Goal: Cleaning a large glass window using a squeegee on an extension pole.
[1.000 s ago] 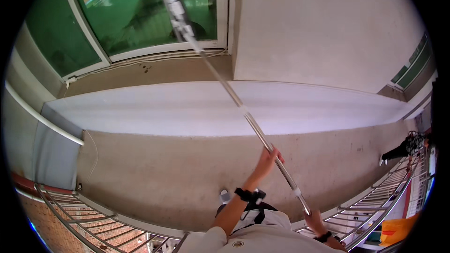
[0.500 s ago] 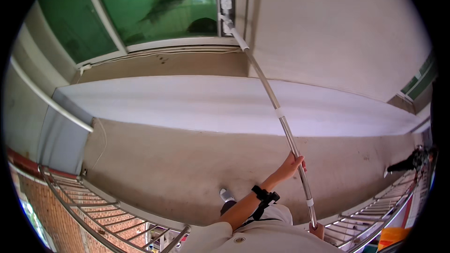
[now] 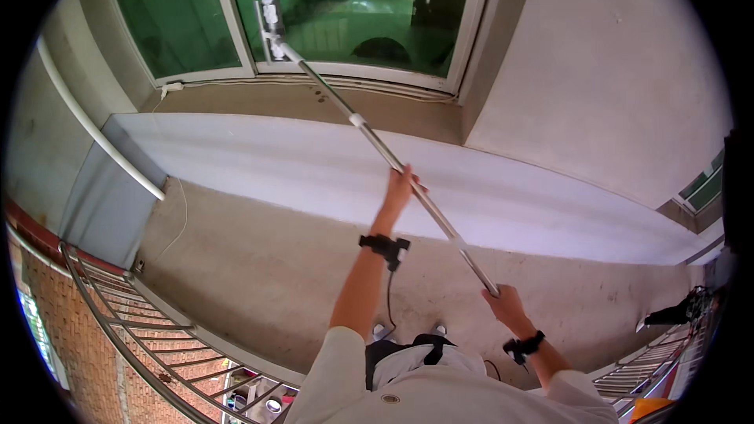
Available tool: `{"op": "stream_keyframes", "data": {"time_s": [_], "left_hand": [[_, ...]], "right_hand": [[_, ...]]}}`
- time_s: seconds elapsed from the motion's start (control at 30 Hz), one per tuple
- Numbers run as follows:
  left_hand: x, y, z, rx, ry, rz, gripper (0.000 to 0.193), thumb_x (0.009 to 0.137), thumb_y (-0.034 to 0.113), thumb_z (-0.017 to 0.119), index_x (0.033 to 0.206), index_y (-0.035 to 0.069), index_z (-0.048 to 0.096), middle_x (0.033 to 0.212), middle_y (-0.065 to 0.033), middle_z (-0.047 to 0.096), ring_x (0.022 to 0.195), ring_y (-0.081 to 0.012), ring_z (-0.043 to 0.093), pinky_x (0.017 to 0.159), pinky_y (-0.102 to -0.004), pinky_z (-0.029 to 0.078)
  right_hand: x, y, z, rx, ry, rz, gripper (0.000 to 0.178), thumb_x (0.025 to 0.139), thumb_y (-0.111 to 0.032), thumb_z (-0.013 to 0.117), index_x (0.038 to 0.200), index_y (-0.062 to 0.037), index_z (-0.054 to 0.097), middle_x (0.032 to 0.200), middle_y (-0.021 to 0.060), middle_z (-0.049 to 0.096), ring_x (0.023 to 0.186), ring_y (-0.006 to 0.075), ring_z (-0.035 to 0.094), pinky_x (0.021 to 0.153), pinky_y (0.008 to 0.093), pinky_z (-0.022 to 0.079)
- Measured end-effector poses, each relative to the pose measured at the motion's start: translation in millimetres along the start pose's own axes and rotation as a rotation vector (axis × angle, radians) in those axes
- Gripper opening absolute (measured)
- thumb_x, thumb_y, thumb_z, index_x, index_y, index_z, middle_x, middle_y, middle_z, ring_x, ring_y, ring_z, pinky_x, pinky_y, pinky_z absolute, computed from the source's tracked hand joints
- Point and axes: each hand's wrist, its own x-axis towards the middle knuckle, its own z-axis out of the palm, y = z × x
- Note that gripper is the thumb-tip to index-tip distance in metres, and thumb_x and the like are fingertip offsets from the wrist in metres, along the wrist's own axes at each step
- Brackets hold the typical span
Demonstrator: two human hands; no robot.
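Note:
Both my hands grip a long silver telescopic pole with a window squeegee head (image 3: 272, 30) on its far end. My left hand (image 3: 399, 190) is closed round the middle of the pole (image 3: 373, 139), arm stretched forward. Near the pole's lower end my right hand (image 3: 506, 304) is closed too. The squeegee head, with a white pad beside its blade, lies against the green-tinted window (image 3: 353, 12), near the left side of the larger pane, close to the upright frame bar (image 3: 228, 8).
A pale ledge wall (image 3: 314, 153) runs below the window sill. To the left a white pipe (image 3: 94, 133) slants down. Metal railings (image 3: 157, 338) curve along the lower left and lower right. At far right, a partly visible person in dark trousers (image 3: 667, 316) is by the railing.
The squeegee head has moved left across the pane from its right frame edge. My left hand has swung forward and left; my right hand has risen from the bottom edge, still gripping the pole.

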Motion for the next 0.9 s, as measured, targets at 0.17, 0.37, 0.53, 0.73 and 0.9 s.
{"op": "stream_keyframes", "data": {"time_s": [0.17, 0.37, 0.53, 0.73, 0.9], "left_hand": [[26, 48, -49, 0.144, 0.129, 0.022, 0.026, 0.099, 0.028, 0.045, 0.097, 0.003, 0.035, 0.071, -0.0075, 0.051, 0.053, -0.0246, 0.062, 0.049, -0.0362, 0.056], [-6, -33, -27, -0.143, -0.08, -0.045, 0.025, 0.098, 0.02, 0.048, 0.107, 0.013, 0.026, 0.078, -0.0072, 0.047, 0.062, -0.018, 0.056, 0.051, -0.0402, 0.058], [-88, -136, 75, -0.121, -0.27, -0.211, 0.04, 0.095, 0.011, 0.049, 0.115, 0.009, 0.014, 0.087, -0.0109, 0.045, 0.069, -0.0184, 0.056, 0.055, -0.0377, 0.058], [-114, -100, 69, -0.193, -0.398, -0.178, 0.027, 0.098, 0.016, 0.047, 0.108, 0.009, 0.023, 0.082, -0.0071, 0.051, 0.068, -0.0174, 0.061, 0.059, -0.0305, 0.052], [-64, -74, 36, -0.027, -0.32, -0.145, 0.026, 0.098, 0.015, 0.048, 0.103, 0.006, 0.025, 0.081, -0.0073, 0.05, 0.069, -0.0163, 0.059, 0.06, -0.0324, 0.053]], "right_hand": [[24, -65, 25, 0.052, -0.047, -0.03, 0.041, 0.083, -0.036, 0.065, 0.07, 0.0026, 0.058, 0.06, 0.0201, 0.055, 0.055, 0.0386, 0.053, 0.052, 0.0437, 0.041], [-27, 16, 44, 0.031, 0.016, -0.006, 0.044, 0.081, -0.035, 0.067, 0.065, 0.0036, 0.054, 0.058, 0.0225, 0.051, 0.05, 0.0328, 0.049, 0.049, 0.0436, 0.037], [-113, 141, 47, -0.007, 0.123, 0.178, 0.045, 0.077, -0.03, 0.07, 0.053, 0.0014, 0.047, 0.043, 0.008, 0.034, 0.043, 0.0106, 0.034, 0.041, 0.0389, 0.028], [-122, 122, 56, 0.151, 0.1, 0.301, 0.041, 0.076, -0.021, 0.07, 0.052, -0.002, 0.044, 0.045, 0.0012, 0.036, 0.045, 0.0097, 0.034, 0.042, 0.0368, 0.026], [-57, 70, 60, 0.238, 0.021, 0.249, 0.039, 0.078, -0.022, 0.069, 0.054, -0.0009, 0.047, 0.046, 0.0014, 0.039, 0.045, 0.0099, 0.037, 0.042, 0.0359, 0.029]]}}
